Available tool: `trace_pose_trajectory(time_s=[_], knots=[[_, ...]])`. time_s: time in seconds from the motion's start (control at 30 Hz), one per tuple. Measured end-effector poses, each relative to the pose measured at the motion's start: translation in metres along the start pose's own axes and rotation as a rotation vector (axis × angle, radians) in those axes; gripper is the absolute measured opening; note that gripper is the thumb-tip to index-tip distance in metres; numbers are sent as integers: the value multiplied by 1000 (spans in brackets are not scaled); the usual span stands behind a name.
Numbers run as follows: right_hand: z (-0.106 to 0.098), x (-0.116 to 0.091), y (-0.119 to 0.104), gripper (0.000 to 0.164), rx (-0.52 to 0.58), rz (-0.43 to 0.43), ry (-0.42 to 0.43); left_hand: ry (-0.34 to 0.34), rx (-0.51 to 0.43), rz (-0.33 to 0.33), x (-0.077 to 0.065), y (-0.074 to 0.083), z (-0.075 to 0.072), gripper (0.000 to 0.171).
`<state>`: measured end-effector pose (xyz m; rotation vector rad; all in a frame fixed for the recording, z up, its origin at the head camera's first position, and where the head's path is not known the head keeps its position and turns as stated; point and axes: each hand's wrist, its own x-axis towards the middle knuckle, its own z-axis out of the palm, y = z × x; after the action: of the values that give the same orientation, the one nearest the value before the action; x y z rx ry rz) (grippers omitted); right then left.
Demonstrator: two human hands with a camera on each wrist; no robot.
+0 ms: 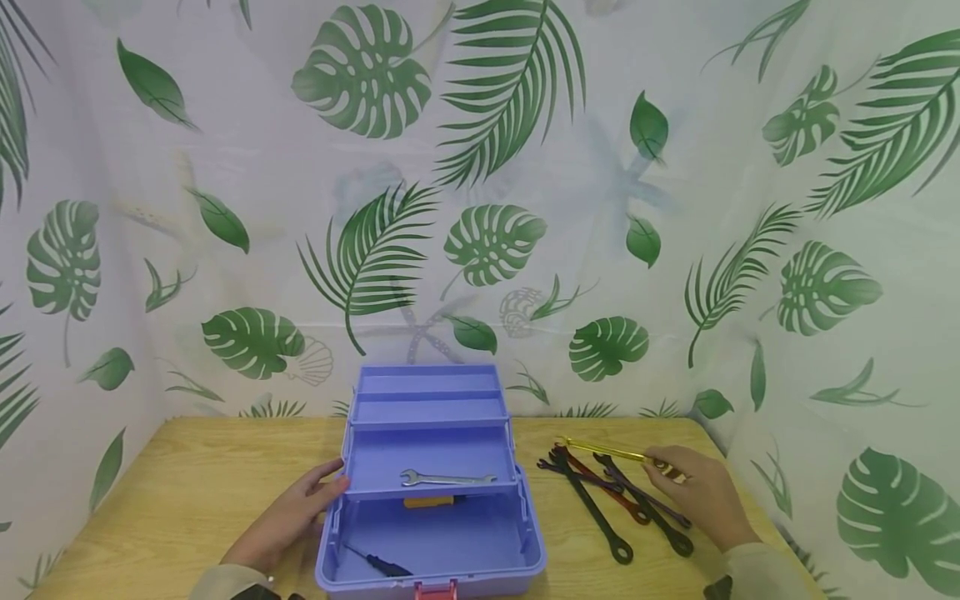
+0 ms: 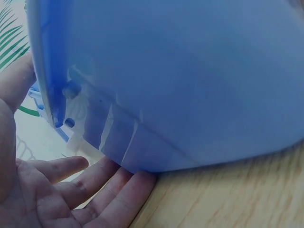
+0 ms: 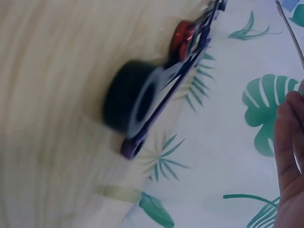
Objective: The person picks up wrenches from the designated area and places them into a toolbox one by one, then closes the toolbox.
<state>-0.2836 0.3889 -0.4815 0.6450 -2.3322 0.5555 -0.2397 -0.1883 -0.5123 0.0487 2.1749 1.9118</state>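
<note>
A blue-purple toolbox (image 1: pixel 534 550) stands with its lid and trays raised. My left hand (image 1: pixel 296 508) rests at its left side, thumb on the tray edge. In the left wrist view the fingers (image 2: pixel 102 190) lie fairly straight along the box's outer wall (image 2: pixel 190 85). My right hand (image 1: pixel 697 492) grips a gold wrench (image 1: pixel 611 451) by one end, its other end over the wrench pile. A thin shaft (image 3: pixel 290 28) shows above the right fingers (image 3: pixel 287 142) in the right wrist view. A silver wrench (image 1: pixel 450 479) lies in the lowest tray.
Right of the box, on the wooden table (image 1: pixel 225 467), lie black wrenches (image 1: pixel 596 508), a red wrench (image 1: pixel 628 504) and a purple wrench (image 1: pixel 667 508), overlapping. Inside the box are a black-handled screwdriver (image 1: pixel 386 567) and an orange-handled tool (image 1: pixel 429 502). A leaf-printed curtain (image 1: pixel 480 350) backs the table.
</note>
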Motion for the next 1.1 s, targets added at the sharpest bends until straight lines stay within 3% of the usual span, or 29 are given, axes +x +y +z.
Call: trace_pose_trajectory(time_s=[0.47,0.63,1.1], knots=[[4,10,-16,32,-2,-98,91,11,-1,-17,0,0,1,75],[6,10,-21,33,30,-106,96,50,13,-37,0,1,2,77],[13,15,-41,34,172,-140,115,54,11,-29,-4,4,3,78]])
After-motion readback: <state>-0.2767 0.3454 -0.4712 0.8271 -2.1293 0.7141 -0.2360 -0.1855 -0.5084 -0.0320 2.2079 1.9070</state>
